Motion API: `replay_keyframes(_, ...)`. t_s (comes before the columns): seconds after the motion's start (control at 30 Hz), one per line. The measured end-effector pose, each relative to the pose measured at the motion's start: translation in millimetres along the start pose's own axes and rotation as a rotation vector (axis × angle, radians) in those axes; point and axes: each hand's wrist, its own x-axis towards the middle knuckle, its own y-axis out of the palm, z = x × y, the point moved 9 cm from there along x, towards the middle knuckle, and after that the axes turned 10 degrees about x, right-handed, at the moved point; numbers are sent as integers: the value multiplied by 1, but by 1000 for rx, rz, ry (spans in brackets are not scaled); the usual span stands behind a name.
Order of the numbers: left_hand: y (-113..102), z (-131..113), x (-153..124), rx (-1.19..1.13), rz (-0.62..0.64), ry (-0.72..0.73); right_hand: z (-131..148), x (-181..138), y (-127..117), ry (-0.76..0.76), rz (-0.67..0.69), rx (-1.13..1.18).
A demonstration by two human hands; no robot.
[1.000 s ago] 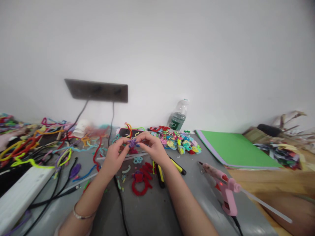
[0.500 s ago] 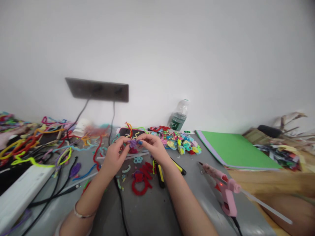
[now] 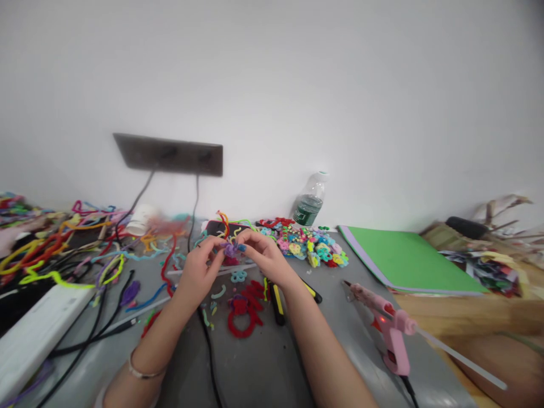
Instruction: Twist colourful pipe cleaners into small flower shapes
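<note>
Between both hands is a small purple fuzzy pipe-cleaner piece [image 3: 232,249], held just above the grey table. My left hand [image 3: 203,263] pinches its left side with thumb and forefinger. The fingertips of my right hand [image 3: 266,256] close on its right side; a blue nail shows at the thumb. Below them lie a light-blue pipe-cleaner flower [image 3: 238,276] and a red pipe-cleaner ring with a zigzag part [image 3: 241,326]. Yellow-and-black handled pliers [image 3: 277,306] lie partly under my right forearm. The exact shape of the purple piece is partly hidden by the fingers.
A pink glue gun [image 3: 389,328] with a lit red light lies right, its glue stick jutting out. Small colourful flowers [image 3: 317,246] pile up below a water bottle [image 3: 309,204]. Green sheets [image 3: 412,258] lie far right. Loose pipe cleaners, cables and a white box [image 3: 42,340] crowd the left.
Both hands stay in nearly the same place. The fingers shift slightly on the purple piece, and a little more of it shows between them.
</note>
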Motion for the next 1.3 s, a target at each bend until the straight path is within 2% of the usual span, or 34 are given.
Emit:
replay_keyframes(0.23, 7, 14, -2, -151, 35, -144, 10, -1, 6, -82, 26, -123)
replay_keyframes(0.4, 11, 15, -2, -185, 61, -162, 12, -1, 13, -140, 58, -268)
replay_keyframes(0.53, 12, 20, -1, -184, 61, -192, 15, -1, 13, -200, 34, -350)
replay_keyframes(0.67, 13, 23, -1, -227, 62, -234, 15, 0, 8, -206, -12, -268)
replay_keyframes(0.87, 15, 20, 1, -312, 90, -267, -6, 3, 0, -44, -91, -20)
replay_keyframes(0.97, 14, 22, 1, -315, 80, -277, -12, 3, -2, -5, -118, 29)
replay_keyframes(1.07, 12, 23, 0, -267, 56, -270, -10, 3, -1, -7, -117, -63)
replay_keyframes(1.23, 7, 22, -2, -156, 14, -237, 5, 0, -1, -76, -114, -344)
replay_keyframes(1.3, 3, 19, -3, -113, -23, -199, 6, 0, -1, -76, -116, -369)
